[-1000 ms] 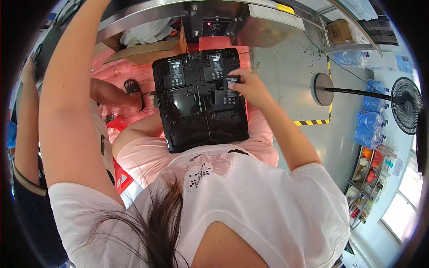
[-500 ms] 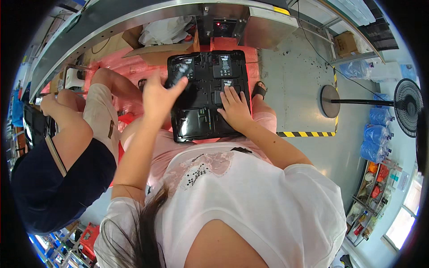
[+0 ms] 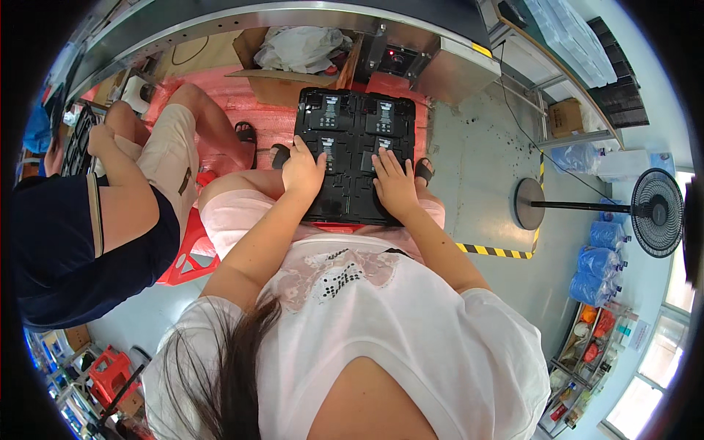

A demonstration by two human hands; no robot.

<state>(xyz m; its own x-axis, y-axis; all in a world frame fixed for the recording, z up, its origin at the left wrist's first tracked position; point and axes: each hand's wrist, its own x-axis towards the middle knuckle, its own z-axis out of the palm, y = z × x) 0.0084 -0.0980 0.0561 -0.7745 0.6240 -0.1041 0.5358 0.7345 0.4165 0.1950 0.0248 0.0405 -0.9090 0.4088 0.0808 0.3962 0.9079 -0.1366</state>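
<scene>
A black moulded tray [image 3: 352, 199] rests across my lap, divided into compartments. Flat black batteries with white print lie in it. One battery [image 3: 328, 111] is at the far left and another [image 3: 383, 117] at the far right. My left hand [image 3: 303, 170] lies on the tray's left edge, fingers stretched, partly over a middle-left battery [image 3: 328, 152]. My right hand [image 3: 396, 183] is spread flat at the right side, its fingertips on a middle-right battery [image 3: 375, 152]. Both hands partly hide what is beneath them.
Beyond the tray stands a cardboard box [image 3: 282, 89] with white plastic bags, beside a metal machine [image 3: 455, 70]. A co-worker [image 3: 88, 220] sits close on my left. A black fan [image 3: 656, 213] stands on the right, near striped floor tape [image 3: 499, 251].
My left hand came down from above the tray, where it held a blurred dark battery, and now lies flat at the left edge. A battery now sits in the middle-left compartment. The view shifted slightly.
</scene>
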